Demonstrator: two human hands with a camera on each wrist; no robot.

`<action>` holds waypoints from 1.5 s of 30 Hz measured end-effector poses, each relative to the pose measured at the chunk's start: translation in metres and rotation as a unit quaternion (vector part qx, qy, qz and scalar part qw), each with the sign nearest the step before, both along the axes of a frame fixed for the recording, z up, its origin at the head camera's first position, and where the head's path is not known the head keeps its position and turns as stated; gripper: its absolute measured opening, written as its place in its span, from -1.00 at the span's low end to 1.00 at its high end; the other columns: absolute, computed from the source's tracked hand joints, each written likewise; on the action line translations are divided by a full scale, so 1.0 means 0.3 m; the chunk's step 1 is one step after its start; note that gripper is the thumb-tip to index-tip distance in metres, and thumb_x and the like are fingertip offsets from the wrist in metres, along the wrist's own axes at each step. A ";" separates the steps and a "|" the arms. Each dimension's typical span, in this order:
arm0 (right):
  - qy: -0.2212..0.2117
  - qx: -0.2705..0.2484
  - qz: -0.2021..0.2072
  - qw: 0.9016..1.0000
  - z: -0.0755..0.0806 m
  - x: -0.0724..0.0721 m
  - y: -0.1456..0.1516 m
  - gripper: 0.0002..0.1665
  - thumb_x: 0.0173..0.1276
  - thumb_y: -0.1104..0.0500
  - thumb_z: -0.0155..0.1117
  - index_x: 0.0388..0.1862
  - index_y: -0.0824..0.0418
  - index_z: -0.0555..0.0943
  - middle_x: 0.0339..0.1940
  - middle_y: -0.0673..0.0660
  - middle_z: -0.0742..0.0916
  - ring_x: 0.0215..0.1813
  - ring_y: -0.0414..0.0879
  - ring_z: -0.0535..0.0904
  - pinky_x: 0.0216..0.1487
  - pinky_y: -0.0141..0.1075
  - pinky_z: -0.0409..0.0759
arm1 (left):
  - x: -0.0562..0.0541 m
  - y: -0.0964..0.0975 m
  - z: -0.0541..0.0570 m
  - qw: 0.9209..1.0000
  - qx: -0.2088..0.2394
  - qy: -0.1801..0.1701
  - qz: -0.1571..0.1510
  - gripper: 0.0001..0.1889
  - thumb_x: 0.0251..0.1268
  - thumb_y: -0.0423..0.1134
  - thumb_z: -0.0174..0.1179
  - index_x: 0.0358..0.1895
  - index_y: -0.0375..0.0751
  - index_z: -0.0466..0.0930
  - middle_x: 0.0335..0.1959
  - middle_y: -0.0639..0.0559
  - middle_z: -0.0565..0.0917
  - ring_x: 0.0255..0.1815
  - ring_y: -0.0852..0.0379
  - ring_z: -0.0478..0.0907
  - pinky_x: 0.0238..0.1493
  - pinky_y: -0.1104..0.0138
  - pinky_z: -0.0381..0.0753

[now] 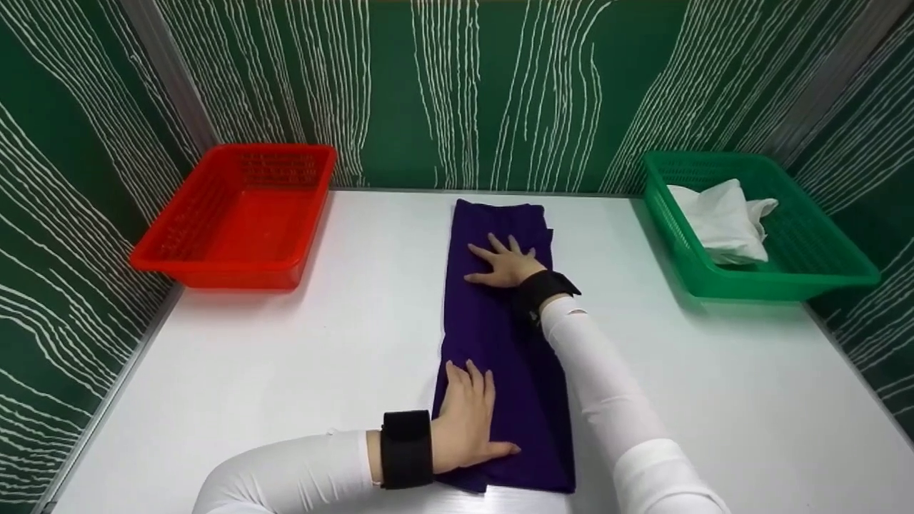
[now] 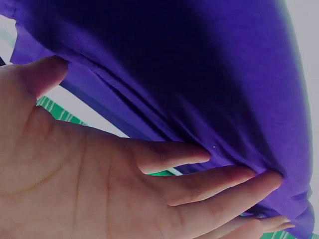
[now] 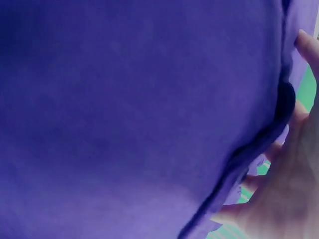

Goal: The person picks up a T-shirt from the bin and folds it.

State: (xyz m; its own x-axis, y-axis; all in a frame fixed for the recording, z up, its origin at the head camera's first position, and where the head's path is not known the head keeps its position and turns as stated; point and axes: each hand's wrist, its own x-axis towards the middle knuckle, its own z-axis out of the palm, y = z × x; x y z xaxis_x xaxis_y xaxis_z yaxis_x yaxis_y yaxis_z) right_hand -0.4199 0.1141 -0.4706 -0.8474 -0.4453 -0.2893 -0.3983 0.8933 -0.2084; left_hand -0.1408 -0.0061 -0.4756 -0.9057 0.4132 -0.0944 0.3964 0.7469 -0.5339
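Observation:
A dark purple cloth (image 1: 475,321), folded into a long strip, lies lengthwise on the white table. My left hand (image 1: 465,421) rests on its near part, fingers straight and thumb spread to the right. Farther up, my right hand (image 1: 505,265) lies on the cloth near its far end with fingers spread. In the left wrist view the fingertips (image 2: 269,181) touch the purple fabric (image 2: 269,64), which shows creases. The right wrist view is mostly filled by the cloth (image 3: 134,99), with the right hand (image 3: 279,184) along a folded edge.
At the back left stands a red basket (image 1: 214,275), with nothing visible in it. A green basket (image 1: 785,287) at the back right holds a white cloth (image 1: 721,221). Green panels with white wavy lines (image 1: 393,93) border the white table (image 1: 343,321) at the back and sides.

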 end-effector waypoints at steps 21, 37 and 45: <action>0.044 0.012 0.041 0.998 -0.001 0.110 0.059 -0.05 0.51 -0.42 0.00 0.71 -0.12 0.01 0.76 0.23 0.01 0.73 0.40 -0.17 0.63 0.44 -0.14 | -0.093 -0.168 0.043 0.977 0.134 -0.120 -0.113 -0.17 0.37 0.50 -0.04 0.52 0.06 0.37 0.48 -0.03 0.50 0.50 -0.07 0.43 0.53 -0.01 0.40; -0.012 0.023 0.037 0.999 -0.015 0.179 0.086 0.08 0.39 -0.56 0.02 0.72 -0.26 -0.13 0.78 0.13 -0.15 0.74 0.38 -0.30 0.64 0.42 -0.23 | -0.207 -0.291 -0.036 0.918 0.274 -0.250 -0.138 0.16 0.06 0.52 0.27 0.68 0.16 -0.04 0.75 -0.03 -0.07 0.76 -0.15 -0.13 0.71 -0.08 0.01; -0.010 0.010 0.035 0.999 -0.015 0.142 0.092 0.08 0.37 -0.55 0.04 0.71 -0.29 -0.11 0.78 0.11 -0.15 0.74 0.36 -0.31 0.64 0.42 -0.27 | -0.225 -0.286 -0.028 0.918 0.283 -0.242 -0.135 0.16 0.07 0.51 0.27 0.68 0.13 -0.03 0.74 -0.06 -0.06 0.76 -0.18 -0.12 0.71 -0.10 0.00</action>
State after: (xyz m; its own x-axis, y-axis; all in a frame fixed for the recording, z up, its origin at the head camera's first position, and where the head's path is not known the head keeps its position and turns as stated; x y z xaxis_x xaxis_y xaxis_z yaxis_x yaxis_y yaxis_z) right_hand -0.3774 0.1416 -0.4750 -0.8083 -0.4978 -0.3143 -0.4563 0.8671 -0.2000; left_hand -0.2084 -0.0918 -0.4840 -0.6710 0.7241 -0.1597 0.6972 0.6894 0.1966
